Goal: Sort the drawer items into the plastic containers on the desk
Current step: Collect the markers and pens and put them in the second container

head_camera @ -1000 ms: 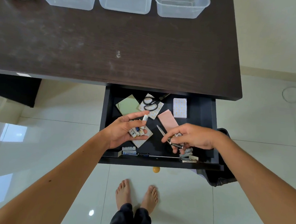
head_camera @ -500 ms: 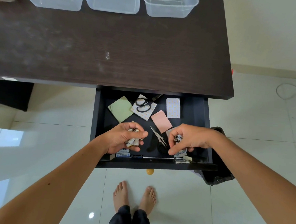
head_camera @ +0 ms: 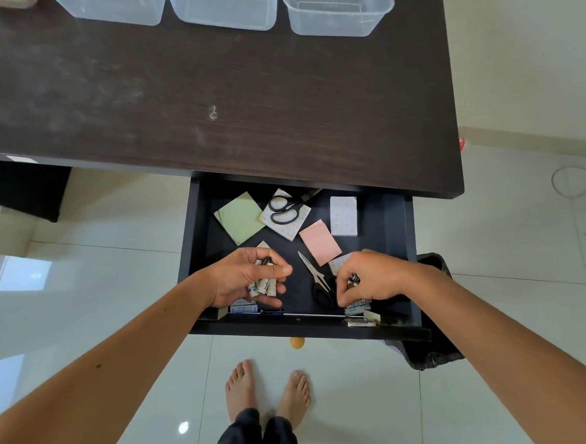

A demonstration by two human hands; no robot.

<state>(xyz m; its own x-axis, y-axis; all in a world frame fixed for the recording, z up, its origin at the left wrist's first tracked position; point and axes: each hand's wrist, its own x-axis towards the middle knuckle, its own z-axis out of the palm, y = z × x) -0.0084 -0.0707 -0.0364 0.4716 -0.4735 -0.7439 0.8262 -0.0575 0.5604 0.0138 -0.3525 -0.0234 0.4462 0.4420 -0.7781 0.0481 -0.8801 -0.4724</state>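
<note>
The black drawer [head_camera: 407,263] is pulled out below the dark desk [head_camera: 224,90]. My left hand [head_camera: 243,277] is curled around several small white batteries [head_camera: 265,283] over the drawer's front left. My right hand [head_camera: 372,278] pinches a small dark metallic item [head_camera: 353,279] over the front right. Between my hands lie small black-handled scissors [head_camera: 319,281]. Further back are a green note pad [head_camera: 238,216], a pink pad [head_camera: 319,242], a patterned pad [head_camera: 343,215] and larger black scissors [head_camera: 287,207] on another patterned pad. Three transparent plastic containers [head_camera: 335,10] stand along the desk's far edge.
Small boxes and clips [head_camera: 357,320] line the drawer's front wall. A black bin bag [head_camera: 431,350] stands right of the drawer. My bare feet [head_camera: 267,395] are on the white tiled floor, and a white cable [head_camera: 575,180] lies at the right.
My left hand has closed its fingers around the batteries. My right hand has lifted its small item slightly and shifted right. The view has drifted so the desk sits more to the left.
</note>
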